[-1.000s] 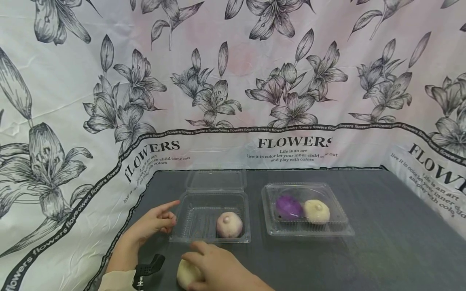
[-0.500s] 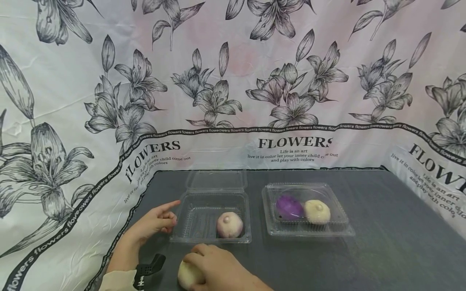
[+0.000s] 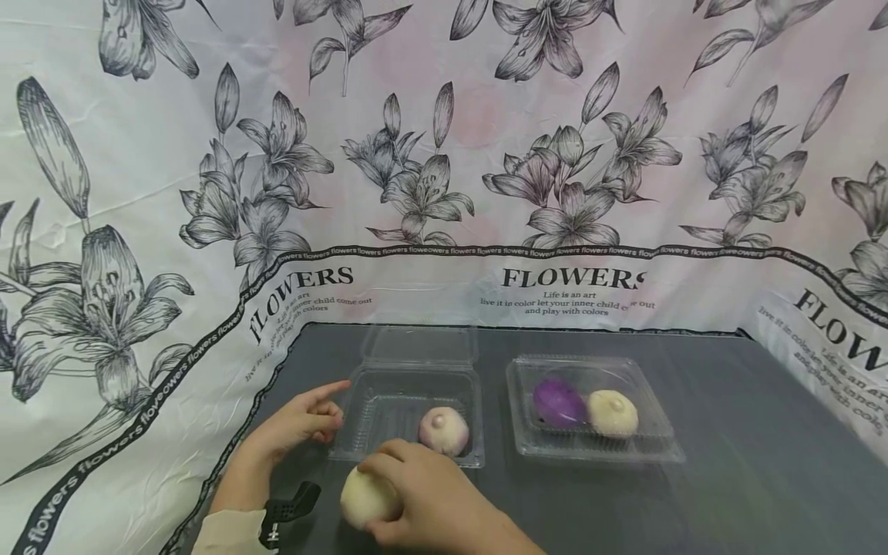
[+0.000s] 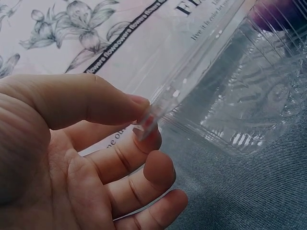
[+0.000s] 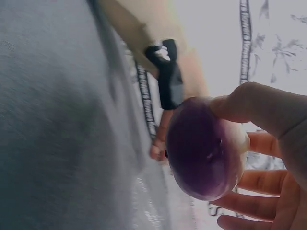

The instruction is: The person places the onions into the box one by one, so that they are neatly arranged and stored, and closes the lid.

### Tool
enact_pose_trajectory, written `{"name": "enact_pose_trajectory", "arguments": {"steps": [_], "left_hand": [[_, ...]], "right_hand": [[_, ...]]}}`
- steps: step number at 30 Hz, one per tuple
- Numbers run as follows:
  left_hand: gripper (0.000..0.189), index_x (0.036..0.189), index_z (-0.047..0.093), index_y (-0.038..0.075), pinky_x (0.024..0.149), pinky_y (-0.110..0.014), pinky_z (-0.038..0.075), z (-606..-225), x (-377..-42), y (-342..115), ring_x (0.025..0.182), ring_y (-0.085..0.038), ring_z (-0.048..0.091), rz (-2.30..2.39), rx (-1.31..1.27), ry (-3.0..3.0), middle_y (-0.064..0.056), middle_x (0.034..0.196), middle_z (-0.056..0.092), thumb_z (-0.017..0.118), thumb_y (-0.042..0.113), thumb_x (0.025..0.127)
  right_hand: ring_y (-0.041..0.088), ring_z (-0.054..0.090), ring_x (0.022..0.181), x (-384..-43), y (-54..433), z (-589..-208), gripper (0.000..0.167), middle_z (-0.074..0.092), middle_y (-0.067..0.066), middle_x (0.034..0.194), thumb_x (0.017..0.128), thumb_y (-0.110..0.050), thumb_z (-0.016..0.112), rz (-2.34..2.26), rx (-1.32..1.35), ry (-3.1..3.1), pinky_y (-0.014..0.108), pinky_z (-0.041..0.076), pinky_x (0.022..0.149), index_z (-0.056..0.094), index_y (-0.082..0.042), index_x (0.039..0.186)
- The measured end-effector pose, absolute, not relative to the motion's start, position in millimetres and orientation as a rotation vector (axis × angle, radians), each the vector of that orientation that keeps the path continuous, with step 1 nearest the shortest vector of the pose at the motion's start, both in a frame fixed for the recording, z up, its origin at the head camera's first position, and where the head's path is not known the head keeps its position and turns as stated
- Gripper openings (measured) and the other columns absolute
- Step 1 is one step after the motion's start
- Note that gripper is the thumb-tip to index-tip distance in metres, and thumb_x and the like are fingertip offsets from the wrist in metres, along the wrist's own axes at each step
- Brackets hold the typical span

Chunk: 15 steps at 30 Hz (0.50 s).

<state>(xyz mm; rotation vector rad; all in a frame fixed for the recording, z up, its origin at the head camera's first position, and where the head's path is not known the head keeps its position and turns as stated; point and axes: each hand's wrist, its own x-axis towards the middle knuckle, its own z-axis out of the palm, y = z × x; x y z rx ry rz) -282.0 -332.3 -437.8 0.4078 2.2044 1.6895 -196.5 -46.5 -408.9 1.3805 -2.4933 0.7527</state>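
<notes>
In the head view, a clear hinged plastic box (image 3: 380,420) stands with its lid folded back. One round cream-and-pinkish piece (image 3: 444,430) with a small knob on top sits in its right side. My left hand (image 3: 297,422) pinches the box's left edge between thumb and forefinger; the pinched clear rim (image 4: 152,114) shows close up in the left wrist view. My right hand (image 3: 433,493) grips another round piece (image 3: 369,497), cream on one side and glossy purple (image 5: 201,148) on the other. It is held just in front of the box, clear of the table.
To the right stands a second clear box (image 3: 602,449), lid down, with a purple round piece (image 3: 558,402) and a cream one (image 3: 613,413) inside. Behind the dark grey tabletop (image 3: 735,470) hangs a flower-printed cloth (image 3: 444,293), which also runs along the left side.
My right hand has lifted the round piece from the table and turned it toward the open box. My left hand keeps its hold on the box edge. The head view has shifted slightly.
</notes>
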Motion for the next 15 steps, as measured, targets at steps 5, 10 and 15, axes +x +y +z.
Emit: {"name": "enact_pose_trajectory", "arguments": {"steps": [5, 10, 15], "left_hand": [[0.075, 0.161, 0.02, -0.002, 0.067, -0.032, 0.049, -438, -283, -334, 0.072, -0.017, 0.054, 1.695, 0.391, 2.208, -0.013, 0.092, 0.064, 0.062, 0.004, 0.099], [0.073, 0.16, 0.023, -0.003, 0.067, -0.032, 0.047, -440, -282, -334, 0.07, -0.017, 0.053, 1.705, 0.397, 2.197, -0.009, 0.089, 0.064, 0.062, 0.003, 0.098], [0.059, 0.148, 0.034, -0.008, 0.067, -0.032, 0.046, -441, -282, -334, 0.069, -0.017, 0.053, 1.698, 0.387, 2.21, -0.003, 0.084, 0.063, 0.062, 0.004, 0.097]], "right_hand": [[0.002, 0.06, 0.107, -204, -46, -397, 0.055, 0.064, -0.007, 0.123, 0.079, -0.038, 0.087, 0.745, 1.291, -2.479, 0.025, 0.05, 0.093, 0.068, -0.018, 0.127], [0.007, 0.063, 0.107, -215, -46, -388, 0.055, 0.065, -0.005, 0.123, 0.079, -0.039, 0.087, 0.71, 1.179, -2.509, 0.039, 0.052, 0.094, 0.068, -0.019, 0.127], [0.015, 0.065, 0.106, -231, -49, -387, 0.055, 0.065, 0.0, 0.124, 0.081, -0.035, 0.088, 0.74, 1.136, -2.527, 0.03, 0.057, 0.083, 0.068, -0.016, 0.128]]}}
